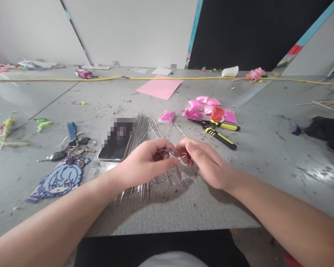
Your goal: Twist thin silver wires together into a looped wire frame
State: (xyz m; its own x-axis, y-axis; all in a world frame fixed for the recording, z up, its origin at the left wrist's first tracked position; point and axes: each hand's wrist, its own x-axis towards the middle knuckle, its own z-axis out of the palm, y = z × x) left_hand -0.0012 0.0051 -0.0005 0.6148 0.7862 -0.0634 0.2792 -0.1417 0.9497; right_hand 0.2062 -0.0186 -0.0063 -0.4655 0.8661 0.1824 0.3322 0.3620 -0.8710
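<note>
My left hand (149,161) is closed around a bent loop of thin silvery wire (183,156), its thumb and index finger pinching near the loop's end. Meeting it from the other side, my right hand (204,159) has its fingers curled on the same wire, and a straight end sticks up past its knuckles. Beneath the hands lies a pile of straight metal wires (140,129), partly hidden by my left hand. A phone (115,142) lies to the left of the pile. Yellow-and-black pliers (217,129) rest open beyond my right hand.
Small pink packets (196,105) and a red packet (217,113) lie behind the pliers. Keys (76,148) with a blue pixel-pattern piece (59,180) are at left. A pink sheet (160,87), a yellow cord (156,78) and a paper cup (230,71) are farther back. Dark cloth (327,131) lies right.
</note>
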